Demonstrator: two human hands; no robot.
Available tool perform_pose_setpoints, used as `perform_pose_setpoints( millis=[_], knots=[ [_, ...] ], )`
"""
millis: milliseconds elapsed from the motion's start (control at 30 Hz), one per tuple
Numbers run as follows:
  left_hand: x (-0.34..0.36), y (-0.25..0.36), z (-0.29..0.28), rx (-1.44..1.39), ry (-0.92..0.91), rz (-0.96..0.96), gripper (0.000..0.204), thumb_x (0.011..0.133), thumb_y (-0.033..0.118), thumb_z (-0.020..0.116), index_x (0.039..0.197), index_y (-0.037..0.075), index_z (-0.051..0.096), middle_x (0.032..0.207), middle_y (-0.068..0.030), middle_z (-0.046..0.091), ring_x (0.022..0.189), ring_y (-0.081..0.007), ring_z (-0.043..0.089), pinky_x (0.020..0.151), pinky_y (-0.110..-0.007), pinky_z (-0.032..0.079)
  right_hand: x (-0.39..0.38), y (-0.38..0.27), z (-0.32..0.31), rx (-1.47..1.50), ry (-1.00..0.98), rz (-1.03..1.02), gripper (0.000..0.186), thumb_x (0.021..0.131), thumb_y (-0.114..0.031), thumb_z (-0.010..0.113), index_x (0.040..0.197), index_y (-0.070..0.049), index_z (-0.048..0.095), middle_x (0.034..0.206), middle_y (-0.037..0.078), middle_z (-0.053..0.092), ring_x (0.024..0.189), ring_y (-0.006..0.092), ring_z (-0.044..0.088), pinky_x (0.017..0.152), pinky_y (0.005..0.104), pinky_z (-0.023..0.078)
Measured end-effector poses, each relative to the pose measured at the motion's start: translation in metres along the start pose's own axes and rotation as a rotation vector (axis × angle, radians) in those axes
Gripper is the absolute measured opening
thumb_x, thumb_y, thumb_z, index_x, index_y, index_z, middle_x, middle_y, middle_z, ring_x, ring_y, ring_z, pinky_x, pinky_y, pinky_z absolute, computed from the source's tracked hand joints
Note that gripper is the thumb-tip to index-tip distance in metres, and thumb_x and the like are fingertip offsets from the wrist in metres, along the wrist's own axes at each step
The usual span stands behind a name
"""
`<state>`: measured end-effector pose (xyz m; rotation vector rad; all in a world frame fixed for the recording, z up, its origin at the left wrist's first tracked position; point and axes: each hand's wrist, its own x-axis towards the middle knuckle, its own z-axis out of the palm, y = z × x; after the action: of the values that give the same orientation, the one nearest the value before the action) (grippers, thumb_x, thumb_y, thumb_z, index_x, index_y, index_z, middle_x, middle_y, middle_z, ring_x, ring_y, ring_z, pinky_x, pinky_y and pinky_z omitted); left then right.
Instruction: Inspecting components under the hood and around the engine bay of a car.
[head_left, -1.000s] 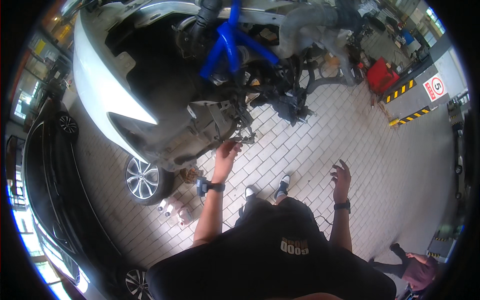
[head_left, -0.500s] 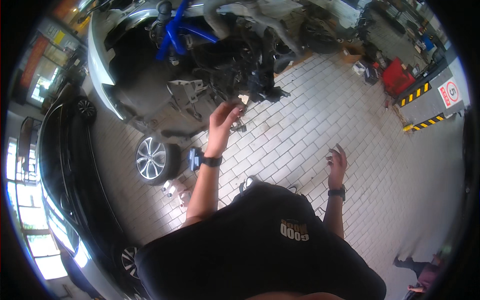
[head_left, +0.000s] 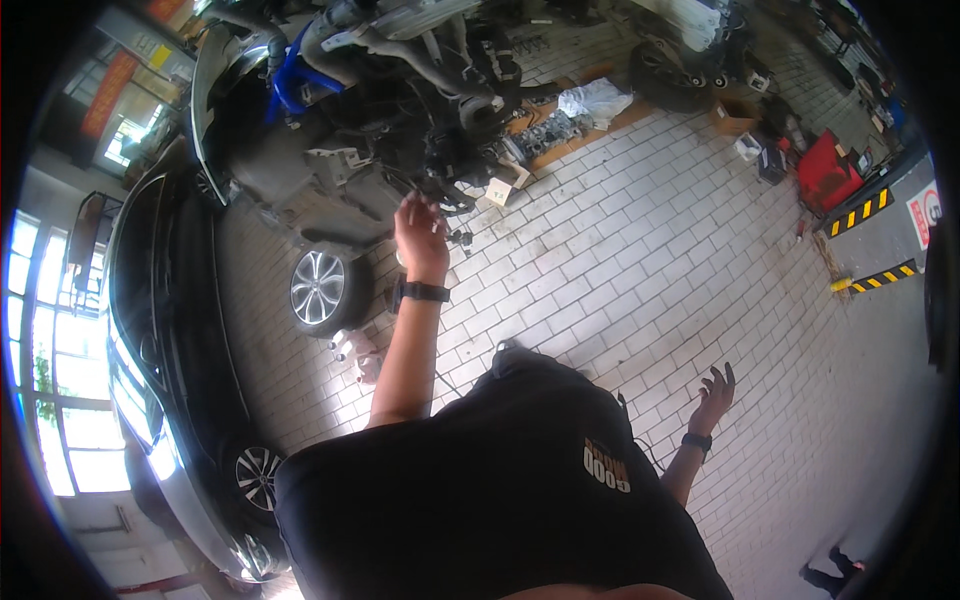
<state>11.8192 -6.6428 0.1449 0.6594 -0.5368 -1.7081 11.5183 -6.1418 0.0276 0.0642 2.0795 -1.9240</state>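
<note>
My left hand (head_left: 421, 240) is raised by dark brackets and hoses (head_left: 447, 165) at the front of a partly dismantled car (head_left: 320, 170). Its fingers are curled; what they grip, if anything, is too small to make out, and I cannot tell if they touch the brackets. A blue metal frame (head_left: 292, 90) sits among the car's parts above that hand. My right hand (head_left: 716, 398) hangs apart at the lower right, fingers spread, holding nothing, over the tiled floor (head_left: 640, 270).
A loose wheel (head_left: 318, 287) lies left of my forearm, near white jugs (head_left: 355, 355). A black car (head_left: 165, 330) stands left. Engine parts (head_left: 540, 135) lie on cardboard ahead. A red tool box (head_left: 830, 172) stands beside a striped post (head_left: 885, 240). Another person's legs (head_left: 830, 572) show lower right.
My left hand has risen in the view along the car's front. My right hand has swung outward and down to the right. The view shifted, showing more floor and parts ahead.
</note>
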Motion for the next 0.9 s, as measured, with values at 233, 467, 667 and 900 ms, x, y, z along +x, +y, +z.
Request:
perform_pose_setpoints(
  millis=[233, 467, 667, 900],
  knots=[
    [-0.017, -0.1, 0.034, 0.059, 0.118, -0.328, 0.023, 0.097, 0.035, 0.049, 0.102, 0.015, 0.058, 0.095, -0.0014, 0.06, 0.082, -0.0174, 0.055, 0.068, -0.031, 0.044, 0.052, -0.019, -0.013, 0.028, 0.015, -0.069, 0.045, 0.094, -0.021, 0.052, 0.137, -0.01, 0.049, 0.109, 0.003, 0.065, 0.079, 0.0082, 0.055, 0.065, 0.0228, 0.04],
    [0.002, -0.199, 0.093, 0.259, -0.178, -0.407, 0.029, 0.098, 0.03, 0.047, 0.117, 0.01, 0.056, 0.098, -0.0009, 0.056, 0.084, -0.0147, 0.052, 0.071, -0.028, 0.044, 0.088, -0.034, 0.005, 0.062, 0.046, -0.06, 0.047, 0.095, -0.026, 0.054, 0.138, -0.008, 0.047, 0.108, 0.006, 0.064, 0.08, 0.0094, 0.059, 0.062, 0.0215, 0.043],
    [0.041, -0.312, 0.191, 0.26, -0.201, -0.573, 0.027, 0.095, 0.027, 0.054, 0.115, 0.009, 0.057, 0.093, -0.0003, 0.056, 0.081, -0.0135, 0.051, 0.069, -0.028, 0.043, 0.132, -0.035, -0.027, 0.052, 0.215, -0.003, 0.039, 0.096, -0.015, 0.051, 0.135, -0.009, 0.05, 0.104, 0.006, 0.065, 0.076, 0.01, 0.058, 0.061, 0.0232, 0.043],
    [0.088, -0.401, 0.31, 0.22, -0.371, -0.662, 0.026, 0.094, 0.03, 0.056, 0.113, 0.011, 0.059, 0.093, 0.0009, 0.055, 0.081, -0.0121, 0.05, 0.07, -0.027, 0.041, 0.212, -0.105, -0.057, 0.009, 0.447, -0.051, 0.037, 0.096, -0.013, 0.05, 0.134, -0.012, 0.053, 0.104, 0.006, 0.065, 0.075, 0.0087, 0.058, 0.06, 0.022, 0.044]
  ],
)
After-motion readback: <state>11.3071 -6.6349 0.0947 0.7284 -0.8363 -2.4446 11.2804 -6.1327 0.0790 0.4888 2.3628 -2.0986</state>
